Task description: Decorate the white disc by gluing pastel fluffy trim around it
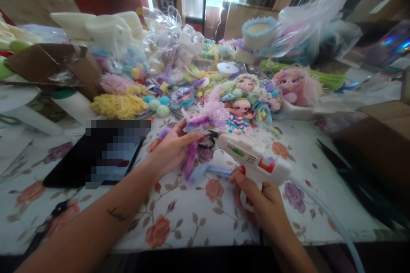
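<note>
My right hand is wrapped around the handle of a white hot glue gun with a red trigger. A pale glue stick trails from the gun's back end past my wrist. My left hand pinches a fluffy pink-and-purple decoration, whose purple and pale blue strands hang toward the cloth. The gun's nozzle is close to my left fingertips; blur hides whether it touches the decoration. A dark round object shows just below the nozzle.
A tablet lies left on the flowered tablecloth. Yellow fringe, doll-face pieces, sequins and a white ribbon spool crowd the back. Cardboard boxes stand right and left. Scissors-like dark blades lie right.
</note>
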The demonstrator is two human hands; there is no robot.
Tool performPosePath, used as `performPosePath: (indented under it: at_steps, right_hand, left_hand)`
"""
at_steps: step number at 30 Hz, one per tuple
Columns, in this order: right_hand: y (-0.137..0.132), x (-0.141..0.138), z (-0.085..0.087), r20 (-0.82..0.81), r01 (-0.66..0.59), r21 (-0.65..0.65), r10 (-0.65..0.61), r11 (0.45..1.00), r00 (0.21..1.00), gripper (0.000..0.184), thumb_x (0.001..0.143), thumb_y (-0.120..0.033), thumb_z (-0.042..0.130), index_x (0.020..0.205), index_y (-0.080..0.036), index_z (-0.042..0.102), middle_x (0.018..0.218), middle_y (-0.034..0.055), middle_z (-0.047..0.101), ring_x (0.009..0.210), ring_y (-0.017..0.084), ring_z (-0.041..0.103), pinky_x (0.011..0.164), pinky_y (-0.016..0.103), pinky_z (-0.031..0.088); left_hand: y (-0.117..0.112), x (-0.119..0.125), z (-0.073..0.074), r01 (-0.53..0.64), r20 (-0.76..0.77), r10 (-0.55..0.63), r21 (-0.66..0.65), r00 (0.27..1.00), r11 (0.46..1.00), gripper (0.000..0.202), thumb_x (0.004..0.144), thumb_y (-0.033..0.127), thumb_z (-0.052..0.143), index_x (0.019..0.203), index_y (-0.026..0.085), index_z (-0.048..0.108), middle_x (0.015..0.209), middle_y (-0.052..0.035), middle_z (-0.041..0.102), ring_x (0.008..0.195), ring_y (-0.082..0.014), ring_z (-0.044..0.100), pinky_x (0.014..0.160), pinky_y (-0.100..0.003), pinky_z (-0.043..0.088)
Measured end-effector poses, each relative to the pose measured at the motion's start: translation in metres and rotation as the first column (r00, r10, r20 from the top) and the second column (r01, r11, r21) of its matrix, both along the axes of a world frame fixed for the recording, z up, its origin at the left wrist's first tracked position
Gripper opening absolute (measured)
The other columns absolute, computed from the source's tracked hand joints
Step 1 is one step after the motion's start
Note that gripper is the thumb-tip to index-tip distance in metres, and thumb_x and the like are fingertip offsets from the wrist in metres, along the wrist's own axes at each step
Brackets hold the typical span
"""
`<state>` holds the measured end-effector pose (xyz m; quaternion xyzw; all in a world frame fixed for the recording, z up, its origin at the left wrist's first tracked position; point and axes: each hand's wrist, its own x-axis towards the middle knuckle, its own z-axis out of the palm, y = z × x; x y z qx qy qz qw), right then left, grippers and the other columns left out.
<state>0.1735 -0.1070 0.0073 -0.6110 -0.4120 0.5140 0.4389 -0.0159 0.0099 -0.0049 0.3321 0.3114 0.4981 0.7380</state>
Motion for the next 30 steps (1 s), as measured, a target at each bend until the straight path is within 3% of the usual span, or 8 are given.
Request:
performPosePath:
  at_steps: [12, 22, 30]
  right_hand:
    - [0.0005, 0.0021, -0.0022, 0.010, -0.004, 0.003, 0.004, 1.000, 1.000, 0.037, 0.085, -0.051, 0.060, 0.068, -0.019, 0.059, 0.050, -0.0014, 0.055, 0.033, 0.006, 0.036, 0.029, 0.018, 0.025]
    - [0.0003, 0.0001, -0.0006, -0.015, 0.000, -0.013, -0.001, 1.000, 1.000, 0.033, 0.083, -0.051, 0.063, 0.080, -0.018, 0.063, 0.050, -0.0027, 0.056, 0.032, 0.006, 0.036, 0.028, 0.018, 0.024]
    - [0.0001, 0.0006, 0.0005, 0.017, 0.017, -0.013, -0.017, 1.000, 1.000, 0.034, 0.084, -0.051, 0.061, 0.073, -0.018, 0.061, 0.049, -0.0020, 0.056, 0.031, 0.006, 0.038, 0.028, 0.018, 0.024]
  left_hand:
    - [-0.0003, 0.0006, 0.0018, -0.003, 0.009, 0.003, -0.012, 1.000, 1.000, 0.047, 0.075, 0.011, 0.080, 0.115, 0.020, 0.057, 0.104, -0.0032, 0.075, 0.091, -0.0181, 0.075, 0.084, -0.027, 0.060]
    - [0.0002, -0.0005, 0.0004, -0.004, 0.006, 0.004, -0.026, 1.000, 1.000, 0.052, 0.074, 0.011, 0.081, 0.118, 0.020, 0.056, 0.104, -0.0043, 0.075, 0.088, -0.0187, 0.076, 0.075, -0.023, 0.060]
    - [-0.0014, -0.0005, 0.0035, -0.017, -0.020, 0.016, -0.036, 1.000, 0.999, 0.047, 0.077, 0.009, 0.078, 0.118, 0.019, 0.056, 0.103, -0.0050, 0.075, 0.088, -0.0200, 0.076, 0.069, -0.023, 0.060]
